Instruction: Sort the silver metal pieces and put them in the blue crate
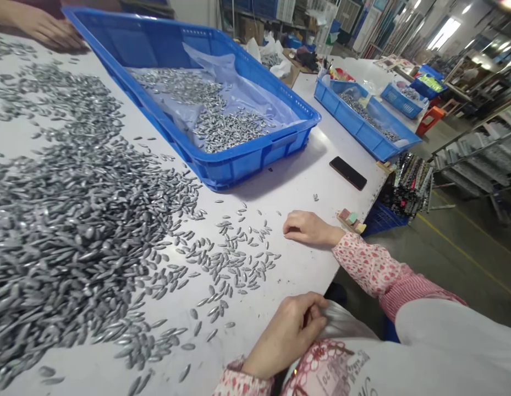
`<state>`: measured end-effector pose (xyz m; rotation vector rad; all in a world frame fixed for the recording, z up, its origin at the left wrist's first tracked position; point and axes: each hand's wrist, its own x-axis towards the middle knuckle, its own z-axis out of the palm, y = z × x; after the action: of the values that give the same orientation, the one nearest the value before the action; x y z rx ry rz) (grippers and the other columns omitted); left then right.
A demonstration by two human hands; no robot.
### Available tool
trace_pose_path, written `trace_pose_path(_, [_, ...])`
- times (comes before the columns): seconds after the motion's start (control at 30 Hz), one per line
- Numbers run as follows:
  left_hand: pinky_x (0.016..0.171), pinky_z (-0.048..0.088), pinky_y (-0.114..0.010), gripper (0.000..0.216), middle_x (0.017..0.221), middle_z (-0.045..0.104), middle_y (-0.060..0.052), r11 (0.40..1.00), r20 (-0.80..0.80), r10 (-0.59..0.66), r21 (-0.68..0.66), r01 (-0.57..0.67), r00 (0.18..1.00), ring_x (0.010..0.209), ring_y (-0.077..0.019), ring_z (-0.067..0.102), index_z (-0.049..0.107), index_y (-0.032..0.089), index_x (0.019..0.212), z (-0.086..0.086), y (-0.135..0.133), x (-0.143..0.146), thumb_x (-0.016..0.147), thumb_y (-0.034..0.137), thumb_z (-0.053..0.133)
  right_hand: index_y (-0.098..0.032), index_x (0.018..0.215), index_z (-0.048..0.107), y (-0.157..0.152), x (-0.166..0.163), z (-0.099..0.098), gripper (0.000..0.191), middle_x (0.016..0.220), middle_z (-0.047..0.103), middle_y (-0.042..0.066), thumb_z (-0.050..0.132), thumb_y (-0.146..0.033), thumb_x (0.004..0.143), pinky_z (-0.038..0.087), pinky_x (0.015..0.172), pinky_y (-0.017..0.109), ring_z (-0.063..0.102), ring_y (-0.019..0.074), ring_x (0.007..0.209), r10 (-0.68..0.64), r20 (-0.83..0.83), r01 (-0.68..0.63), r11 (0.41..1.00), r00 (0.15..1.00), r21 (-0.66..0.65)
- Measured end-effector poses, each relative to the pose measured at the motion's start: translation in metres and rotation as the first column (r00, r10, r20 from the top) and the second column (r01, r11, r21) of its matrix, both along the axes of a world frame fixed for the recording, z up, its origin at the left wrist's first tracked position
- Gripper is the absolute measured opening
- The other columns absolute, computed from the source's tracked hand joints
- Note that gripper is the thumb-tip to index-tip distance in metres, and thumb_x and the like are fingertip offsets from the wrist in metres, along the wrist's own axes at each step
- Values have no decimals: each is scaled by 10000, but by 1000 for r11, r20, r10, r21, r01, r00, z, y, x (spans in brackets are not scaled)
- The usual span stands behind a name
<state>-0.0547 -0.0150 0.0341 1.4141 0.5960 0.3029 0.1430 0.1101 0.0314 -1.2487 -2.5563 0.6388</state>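
A big heap of small silver oval metal pieces (73,220) covers the white table (305,181), thinning to scattered ones near the edge. My right hand (308,228) rests on the table just right of the scattered pieces, fingers curled under; what they hold, if anything, is hidden. My left hand (288,330) is at the table's near edge, its fingers closed on a fold of white cloth (341,322) in my lap. Both sleeves are pink and patterned.
A large blue crate (255,159) lined with clear plastic holds more silver pieces. A black phone (348,172) lies near the table edge, with small coloured blocks (351,219) beside it. Further blue crates (362,132) stand beyond. Another person's hand (44,30) rests at the top left.
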Motion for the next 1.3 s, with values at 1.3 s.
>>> trace_pose_path(1.3, [623,401,-198,215,689,617,28,999,65,24,20,-25,998,601,-114,525,683,154,1010,-4,-2,0,831,159,564,-157,974,679,4,-109,-11,214,938,648,73,507,-284,984,415,881,324,523,187,904,339,-80,-324,933,937,157])
